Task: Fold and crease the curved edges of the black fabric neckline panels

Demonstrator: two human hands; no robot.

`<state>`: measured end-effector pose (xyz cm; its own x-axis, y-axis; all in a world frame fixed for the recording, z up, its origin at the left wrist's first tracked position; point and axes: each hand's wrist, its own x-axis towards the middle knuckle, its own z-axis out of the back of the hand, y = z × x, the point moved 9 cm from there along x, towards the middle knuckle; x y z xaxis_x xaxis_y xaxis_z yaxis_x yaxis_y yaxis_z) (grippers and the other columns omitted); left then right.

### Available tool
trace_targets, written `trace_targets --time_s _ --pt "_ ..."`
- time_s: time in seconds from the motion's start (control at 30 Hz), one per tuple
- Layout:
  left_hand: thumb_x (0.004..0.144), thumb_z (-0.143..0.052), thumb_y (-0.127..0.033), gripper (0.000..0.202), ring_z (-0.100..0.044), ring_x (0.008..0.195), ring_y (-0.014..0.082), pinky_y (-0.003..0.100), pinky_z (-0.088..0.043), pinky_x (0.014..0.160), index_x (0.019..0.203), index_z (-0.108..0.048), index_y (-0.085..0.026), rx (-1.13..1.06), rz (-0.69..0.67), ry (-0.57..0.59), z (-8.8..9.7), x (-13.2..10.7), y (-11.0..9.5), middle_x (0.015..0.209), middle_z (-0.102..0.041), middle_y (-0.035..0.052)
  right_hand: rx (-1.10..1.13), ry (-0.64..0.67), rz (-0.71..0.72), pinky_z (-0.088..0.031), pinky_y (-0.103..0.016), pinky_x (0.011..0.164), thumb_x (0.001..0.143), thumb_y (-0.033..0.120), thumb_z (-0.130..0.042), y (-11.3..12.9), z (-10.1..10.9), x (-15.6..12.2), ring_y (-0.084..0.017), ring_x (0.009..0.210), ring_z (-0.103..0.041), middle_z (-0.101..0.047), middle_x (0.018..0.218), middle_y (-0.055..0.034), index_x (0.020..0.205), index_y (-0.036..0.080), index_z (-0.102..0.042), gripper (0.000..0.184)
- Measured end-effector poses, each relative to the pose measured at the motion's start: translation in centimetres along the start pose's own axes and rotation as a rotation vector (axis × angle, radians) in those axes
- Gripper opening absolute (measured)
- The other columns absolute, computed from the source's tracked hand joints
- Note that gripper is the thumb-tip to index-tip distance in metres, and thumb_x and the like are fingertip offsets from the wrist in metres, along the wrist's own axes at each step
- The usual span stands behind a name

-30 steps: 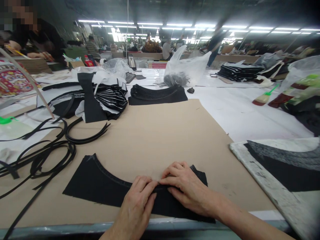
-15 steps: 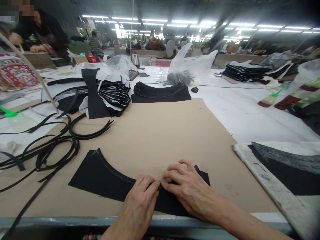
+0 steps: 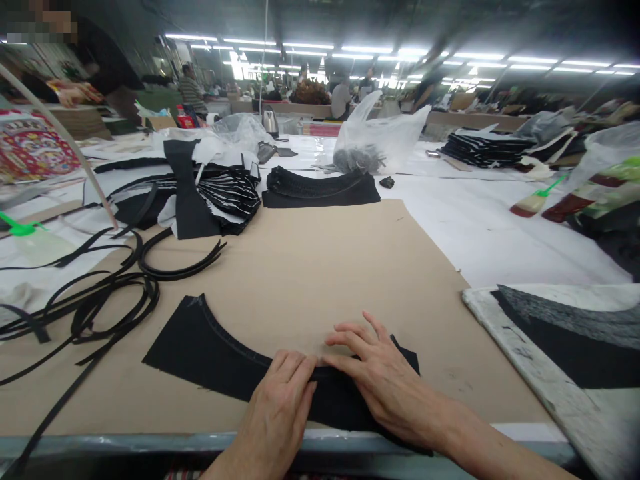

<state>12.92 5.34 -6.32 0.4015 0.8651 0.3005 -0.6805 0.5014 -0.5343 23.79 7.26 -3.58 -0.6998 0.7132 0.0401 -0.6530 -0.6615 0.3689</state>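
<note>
Curved-edge work, head view. The black, flat, crescent-shaped cloth piece w/ a narrow raised band along its concave edge (image 3: 223, 350) lies nr the front of the broad tan paper sheet (image 3: 320, 267), concave side away from the wearer. The left hand (L) (image 3: 283, 403) has its fingers pressed together, thumb close under forefinger, pinching the concave edge approx. mid-length. The right hand (R) (image 3: 383, 380) lays its lowest visible finger on the edge just beside L's fingertips, other fingers raised & fanned; thumb hidden, so can't tell if R pinches.

Technique (judged): keep L's pinch firm as an anchor; work in short lengths, R right next to L; follow the curve w/o stretching it; keep band & edge even, i.e. no puckers; leave the rest of the piece flat. The thin black flexible strips coiled at left (image 3: 115, 320) are best kept clear of the work.

Cf. 1.0 s ago: R's upper fingers, then bent low over the edge, are now lifted & spread wider; L is approx. unchanged, its pinch at much the same spot.
</note>
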Motion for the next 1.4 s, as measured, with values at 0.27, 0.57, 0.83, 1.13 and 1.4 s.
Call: trace_targets --time_s 0.27,0.57,0.83,1.13,1.4 --pt "0.087 -0.044 -0.006 0.029 -0.057 0.092 0.0208 0.037 -0.054 0.083 0.109 -0.057 -0.020 0.018 0.001 0.018 0.1 0.2 -0.3 0.099 -0.063 0.0056 -0.001 0.016 0.031 -0.002 -0.056 0.115 0.084 0.005 -0.044 0.4 -0.2 -0.3 -0.019 0.129 -0.038 -0.056 0.126 -0.0017 0.130 0.030 -0.050 0.053" --pt "0.086 -0.046 -0.007 0.034 -0.055 0.100 0.0221 0.038 -0.048 0.085 0.114 -0.054 -0.024 0.132 -0.058 -0.067 0.4 0.2 -1.1 0.110 -0.060 0.0055 0.004 -0.105 -0.041 -0.014 -0.048 0.112 0.088 0.014 -0.053 -0.7 1.1 -1.0 -0.018 0.105 -0.050 -0.060 0.105 -0.0010 0.107 0.026 -0.058 0.023" --pt "0.086 -0.043 -0.004 0.035 -0.053 0.090 0.0223 0.040 -0.045 0.078 0.117 -0.054 -0.018 0.102 -0.040 0.027 -1.5 0.2 -1.0 0.101 -0.060 0.0068 -0.150 -0.053 0.095 -0.018 -0.044 0.110 0.091 0.012 -0.046 0.5 0.0 0.1 -0.016 0.092 -0.050 -0.058 0.093 -0.0008 0.091 0.021 -0.054 0.012" --pt "0.087 -0.043 -0.003 0.037 -0.050 0.086 0.0216 0.039 -0.043 0.076 0.118 -0.057 -0.019 0.049 -0.034 0.046 -1.3 0.3 -1.1 0.090 -0.059 0.0040 -0.319 -0.107 0.321 -0.016 -0.047 0.113 0.096 0.011 -0.038 1.4 -0.7 0.2 -0.015 0.085 -0.050 -0.056 0.084 -0.0008 0.081 0.018 -0.053 0.023" --pt "0.087 -0.039 -0.001 0.043 -0.047 0.088 0.0219 0.039 -0.042 0.076 0.122 -0.055 -0.019 0.017 -0.011 0.085 -1.7 0.2 -0.9 0.092 -0.057 0.0054 -0.317 -0.120 0.358 -0.017 -0.047 0.114 0.097 0.010 -0.038 1.7 -0.5 0.0 -0.016 0.088 -0.051 -0.057 0.085 -0.0010 0.083 0.017 -0.054 0.023"
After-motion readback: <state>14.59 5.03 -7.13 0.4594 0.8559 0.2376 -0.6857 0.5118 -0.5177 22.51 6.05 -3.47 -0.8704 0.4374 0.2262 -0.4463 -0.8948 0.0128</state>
